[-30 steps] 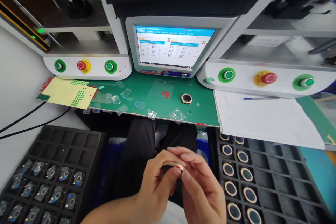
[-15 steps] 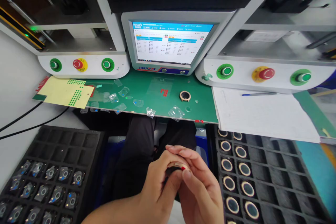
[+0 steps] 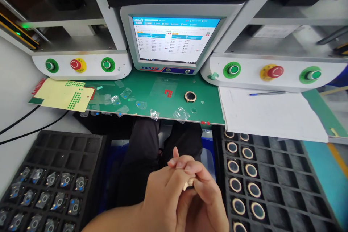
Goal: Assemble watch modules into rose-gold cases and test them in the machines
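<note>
Over my lap, both hands are cupped together round a gold-rimmed watch case point(image 3: 189, 182), and only a slice of its rim shows. My left hand point(image 3: 164, 190) wraps it from the left, its fingers bent over the top. From the right, my right hand point(image 3: 208, 192) closes on it, thumb and fingers pressed near the rim. Most of the case is hidden by the fingers. Another gold watch case point(image 3: 190, 97) with a dark face lies on the green mat point(image 3: 214, 110) in front.
Left is a black foam tray point(image 3: 51, 159) with several film-covered parts; right, another foam tray point(image 3: 288, 192) holds gold-rimmed watch cases. A monitor point(image 3: 174, 40) stands between two machines with buttons. Clear film scraps point(image 3: 181, 114), a yellow sticker sheet point(image 3: 62, 94) and papers point(image 3: 272, 116) lie ahead.
My hands have shifted and closed more over the watch case. A red bit seen on its rim by my fingertips no longer shows. The view has moved slightly.
</note>
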`<state>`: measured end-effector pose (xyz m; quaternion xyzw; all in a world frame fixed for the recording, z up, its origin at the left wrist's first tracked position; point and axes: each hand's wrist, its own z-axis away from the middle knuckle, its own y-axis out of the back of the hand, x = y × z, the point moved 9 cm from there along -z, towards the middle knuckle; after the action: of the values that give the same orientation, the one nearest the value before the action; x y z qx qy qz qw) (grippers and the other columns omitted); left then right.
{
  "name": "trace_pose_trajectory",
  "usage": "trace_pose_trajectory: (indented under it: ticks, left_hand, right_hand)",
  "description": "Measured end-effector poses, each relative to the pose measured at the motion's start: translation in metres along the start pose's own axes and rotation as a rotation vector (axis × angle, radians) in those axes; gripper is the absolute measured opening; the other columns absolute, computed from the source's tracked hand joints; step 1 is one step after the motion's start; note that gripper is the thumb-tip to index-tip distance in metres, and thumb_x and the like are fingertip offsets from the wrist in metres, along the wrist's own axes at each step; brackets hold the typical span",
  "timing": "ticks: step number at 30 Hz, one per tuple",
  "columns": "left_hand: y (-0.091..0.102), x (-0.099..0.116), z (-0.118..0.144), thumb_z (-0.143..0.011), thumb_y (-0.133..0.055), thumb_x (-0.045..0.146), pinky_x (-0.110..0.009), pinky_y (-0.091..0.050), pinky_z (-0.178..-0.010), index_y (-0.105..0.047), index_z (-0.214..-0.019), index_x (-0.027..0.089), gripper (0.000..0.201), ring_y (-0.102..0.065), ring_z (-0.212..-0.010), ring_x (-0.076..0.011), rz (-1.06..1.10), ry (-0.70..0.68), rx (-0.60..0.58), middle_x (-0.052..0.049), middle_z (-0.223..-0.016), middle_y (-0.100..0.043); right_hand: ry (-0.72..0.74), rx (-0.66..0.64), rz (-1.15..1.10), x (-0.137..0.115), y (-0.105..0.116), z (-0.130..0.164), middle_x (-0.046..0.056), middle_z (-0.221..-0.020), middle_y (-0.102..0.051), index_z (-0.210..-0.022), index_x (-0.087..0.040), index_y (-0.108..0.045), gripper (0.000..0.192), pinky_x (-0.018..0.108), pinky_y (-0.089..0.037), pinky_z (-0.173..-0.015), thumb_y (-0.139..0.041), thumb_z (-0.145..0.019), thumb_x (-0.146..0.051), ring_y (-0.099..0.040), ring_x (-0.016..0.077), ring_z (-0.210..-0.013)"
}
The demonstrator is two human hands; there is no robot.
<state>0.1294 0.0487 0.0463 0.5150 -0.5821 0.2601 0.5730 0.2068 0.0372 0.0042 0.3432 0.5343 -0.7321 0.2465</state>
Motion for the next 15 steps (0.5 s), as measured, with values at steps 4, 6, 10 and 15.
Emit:
trace_pose_trajectory:
  ticks: [4,6,10,15]
  left_hand:
    - [0.0,0.001,0.002,-0.102,-0.042,0.022,-0.031,-0.047,-0.063,-0.06,-0.125,0.025,0.029,-0.067,-0.071,-0.0229,-0.06,-0.024,0.027,-0.007,-0.087,-0.071]
    - [0.001,0.005,0.001,-0.103,-0.042,0.024,-0.031,-0.046,-0.062,-0.06,-0.123,0.025,0.026,-0.066,-0.07,-0.023,-0.115,-0.055,0.03,-0.007,-0.085,-0.071]
    - [0.003,0.018,-0.007,-0.103,-0.041,0.026,-0.029,-0.044,-0.057,-0.062,-0.106,0.022,0.022,-0.064,-0.063,-0.0209,-0.206,-0.118,-0.001,-0.006,-0.078,-0.07]
    - [-0.001,0.027,-0.014,-0.105,-0.035,0.024,-0.027,-0.043,-0.055,-0.059,-0.094,0.017,0.027,-0.061,-0.057,-0.0176,-0.276,-0.171,-0.106,-0.008,-0.078,-0.07]
  right_hand:
    - [0.041,0.033,-0.011,-0.002,0.0,0.002,0.0,-0.084,-0.07,-0.084,-0.029,-0.076,0.017,0.041,-0.044,-0.109,-0.06,-0.086,-0.032,-0.07,0.0173,-0.086]
    - [0.043,0.03,-0.018,-0.002,0.0,0.002,0.0,-0.083,-0.069,-0.082,-0.029,-0.076,0.016,0.04,-0.044,-0.108,-0.061,-0.085,-0.032,-0.07,0.0169,-0.085]
    - [0.045,0.061,-0.069,0.004,0.005,0.007,-0.001,-0.084,-0.067,-0.079,-0.03,-0.073,0.016,0.037,-0.047,-0.105,-0.059,-0.086,-0.032,-0.069,0.0158,-0.085]
    - [0.111,0.114,-0.054,0.009,0.014,0.015,0.0,-0.085,-0.065,-0.078,-0.03,-0.068,0.025,0.04,-0.048,-0.104,-0.049,-0.092,-0.036,-0.068,0.0171,-0.086]
